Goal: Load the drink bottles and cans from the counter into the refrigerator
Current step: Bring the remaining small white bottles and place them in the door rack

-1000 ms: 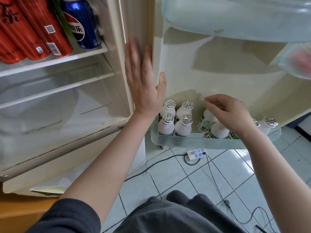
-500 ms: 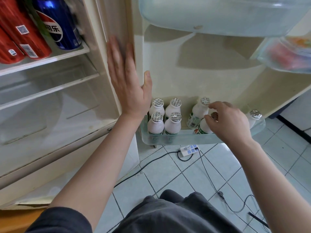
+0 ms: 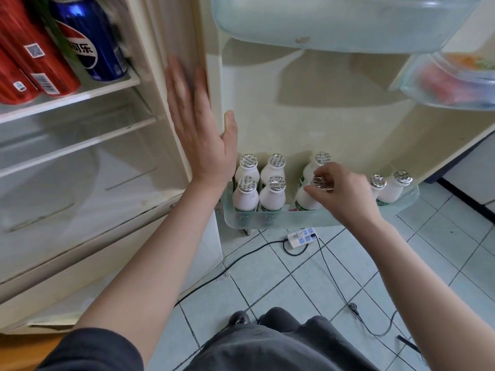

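The refrigerator stands open. Its lowest door bin (image 3: 281,220) holds several small white milk bottles with foil caps. My right hand (image 3: 340,191) pinches the foil cap of one white bottle (image 3: 304,200) in the middle of the bin, which leans slightly. Four bottles (image 3: 258,183) stand in a square at the bin's left end, and two more (image 3: 393,187) at its right end. My left hand (image 3: 199,132) rests flat, fingers straight, on the edge of the fridge door by the hinge. Red cans (image 3: 32,49) and a blue Pepsi can (image 3: 88,41) stand on the upper inside shelf.
The lower fridge shelves (image 3: 77,145) and crisper drawer hold nothing I can see. A clear upper door bin (image 3: 334,25) juts out overhead; another at right (image 3: 450,84) holds wrapped food. A white power strip (image 3: 301,238) and black cables lie on the tiled floor below the door.
My right hand has gone from covering the middle bottles to pinching the cap of one bottle. My left hand stays flat on the door edge. My view shifted slightly.
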